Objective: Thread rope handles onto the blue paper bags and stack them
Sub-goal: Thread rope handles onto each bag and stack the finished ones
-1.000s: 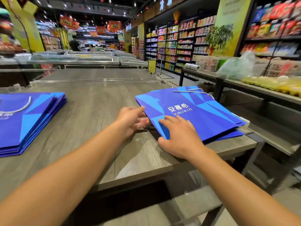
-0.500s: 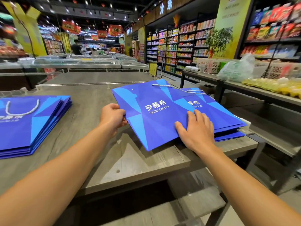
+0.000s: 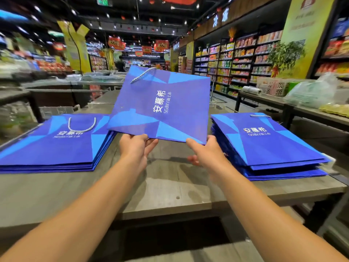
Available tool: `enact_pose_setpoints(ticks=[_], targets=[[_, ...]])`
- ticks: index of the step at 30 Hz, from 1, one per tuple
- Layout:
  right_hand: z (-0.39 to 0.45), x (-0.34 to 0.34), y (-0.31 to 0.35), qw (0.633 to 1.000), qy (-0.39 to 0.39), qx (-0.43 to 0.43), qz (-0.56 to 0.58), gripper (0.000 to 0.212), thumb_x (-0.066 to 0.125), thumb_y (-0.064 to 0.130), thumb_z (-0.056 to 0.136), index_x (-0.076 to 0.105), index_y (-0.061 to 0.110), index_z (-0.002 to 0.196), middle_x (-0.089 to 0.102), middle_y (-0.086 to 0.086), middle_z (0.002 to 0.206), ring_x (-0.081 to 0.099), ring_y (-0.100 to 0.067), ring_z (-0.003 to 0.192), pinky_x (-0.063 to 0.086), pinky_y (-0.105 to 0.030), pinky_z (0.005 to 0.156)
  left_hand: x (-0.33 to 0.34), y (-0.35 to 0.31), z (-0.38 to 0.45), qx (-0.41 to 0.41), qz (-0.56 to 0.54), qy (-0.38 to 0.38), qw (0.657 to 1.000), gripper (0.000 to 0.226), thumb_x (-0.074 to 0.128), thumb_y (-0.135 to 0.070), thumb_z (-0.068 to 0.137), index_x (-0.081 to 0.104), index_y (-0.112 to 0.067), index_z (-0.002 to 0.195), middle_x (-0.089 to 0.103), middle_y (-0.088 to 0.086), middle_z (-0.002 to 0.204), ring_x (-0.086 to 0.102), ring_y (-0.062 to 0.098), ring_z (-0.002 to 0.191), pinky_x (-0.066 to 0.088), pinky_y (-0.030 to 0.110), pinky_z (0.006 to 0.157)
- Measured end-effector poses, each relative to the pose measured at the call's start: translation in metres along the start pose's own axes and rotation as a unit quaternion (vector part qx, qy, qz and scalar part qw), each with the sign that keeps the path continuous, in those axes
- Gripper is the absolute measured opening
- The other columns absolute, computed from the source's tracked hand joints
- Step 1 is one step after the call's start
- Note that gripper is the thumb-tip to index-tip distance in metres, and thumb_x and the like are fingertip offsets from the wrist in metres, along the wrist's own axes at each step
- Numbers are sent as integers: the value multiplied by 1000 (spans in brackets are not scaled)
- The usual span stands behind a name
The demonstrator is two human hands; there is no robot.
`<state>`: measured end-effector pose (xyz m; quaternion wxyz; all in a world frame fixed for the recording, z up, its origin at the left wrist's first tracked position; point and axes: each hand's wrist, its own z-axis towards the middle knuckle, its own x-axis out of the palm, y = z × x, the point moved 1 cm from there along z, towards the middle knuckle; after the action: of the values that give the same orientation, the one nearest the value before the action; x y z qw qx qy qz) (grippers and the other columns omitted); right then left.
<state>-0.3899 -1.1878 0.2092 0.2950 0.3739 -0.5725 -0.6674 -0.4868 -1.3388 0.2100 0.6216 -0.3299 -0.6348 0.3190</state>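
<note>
Two hands pinch one bag's (image 3: 160, 103) near edge: left hand (image 3: 135, 148) on the left corner, right hand (image 3: 205, 152) on the right. It's lifted clear between both stacks, long axis pointing 12 o'clock, rope handle (image 3: 142, 74) far. We judge the left stack (image 3: 54, 146) at 9 o'clock closer to the left hand.

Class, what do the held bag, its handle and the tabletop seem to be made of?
Held bag: likely matte printed paper; it stays flat and stiff while lifted by one edge.
Handle: twisted whitish cord, with a visible spiral twist.
Tabletop: grey wood or wood-look laminate; grain lines show, which one is unclear.
</note>
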Motion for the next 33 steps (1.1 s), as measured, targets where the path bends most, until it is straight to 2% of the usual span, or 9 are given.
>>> enact_pose_setpoints(ticks=[6, 12, 15, 18, 21, 25, 28, 31, 33], targets=[[1, 26, 10, 980, -73, -71, 172, 12, 59, 6, 92, 63, 17, 92, 66, 0, 78, 64, -11, 57, 59, -30, 64, -19, -6, -9, -63, -58, 4, 996, 11, 46, 10, 95, 51, 1, 98, 62, 18, 85, 65, 25, 72, 60, 29, 55], [16, 8, 18, 973, -173, -98, 119, 9, 63, 18, 84, 64, 22, 76, 65, 10, 66, 66, -18, 70, 58, -47, 83, -38, -21, -22, -165, 287, 123, 936, 17, 59, -20, 96, 59, -3, 92, 68, 13, 73, 66, 24, 62, 58, 31, 58], [19, -1, 27, 967, -203, -109, 109, 15, 62, 20, 86, 58, 19, 71, 62, 7, 66, 61, -21, 69, 55, -47, 80, -45, -44, -20, -77, 440, 181, 876, 14, 61, -20, 93, 63, -7, 88, 70, 9, 74, 63, 21, 64, 56, 31, 64], [22, -7, 35, 960, -219, -130, 119, 21, 56, 21, 93, 56, 20, 72, 56, 6, 63, 53, -19, 64, 50, -38, 68, -45, -68, -8, 104, 433, 130, 886, 1, 66, -15, 87, 66, -14, 87, 71, 5, 86, 66, 20, 73, 58, 36, 71], [25, -9, 46, 957, -221, -139, 128, 23, 52, 27, 96, 56, 20, 74, 55, 4, 68, 53, -18, 65, 42, -34, 62, -43, -91, 0, 238, 452, 69, 857, 24, 70, -21, 81, 64, -21, 104, 69, -6, 103, 66, 18, 91, 57, 40, 81], [25, -10, 62, 955, -217, -153, 130, 27, 48, 27, 97, 50, 15, 73, 47, 1, 67, 42, -18, 63, 31, -30, 57, -34, -116, 4, 314, 494, 38, 809, 56, 68, -21, 87, 46, -17, 138, 48, -4, 134, 49, 18, 117, 46, 7, 74], [21, -7, 79, 952, -198, -165, 166, 28, 47, 23, 99, 50, 17, 72, 47, 5, 64, 39, -14, 59, 31, -28, 54, -35, -129, 15, 275, 543, 18, 793, 75, 72, -26, 82, 35, -17, 147, 44, 4, 146, 43, 24, 131, 37, 32, 100], [21, -6, 96, 944, -167, -177, 223, 33, 46, 22, 100, 46, 21, 67, 46, 5, 64, 40, -15, 62, 32, -28, 57, -45, -136, 18, 183, 482, 63, 855, 71, 77, -27, 69, 50, -16, 134, 69, -7, 115, 65, 15, 103, 53, 34, 89], [22, -7, 107, 939, -159, -194, 236, 33, 47, 24, 99, 46, 22, 66, 46, 1, 68, 41, -19, 68, 34, -32, 61, -52, -133, 17, 154, 458, 118, 867, 31, 72, -14, 81, 64, -10, 111, 70, -18, 74, 66, 1, 69, 54, 18, 62]])
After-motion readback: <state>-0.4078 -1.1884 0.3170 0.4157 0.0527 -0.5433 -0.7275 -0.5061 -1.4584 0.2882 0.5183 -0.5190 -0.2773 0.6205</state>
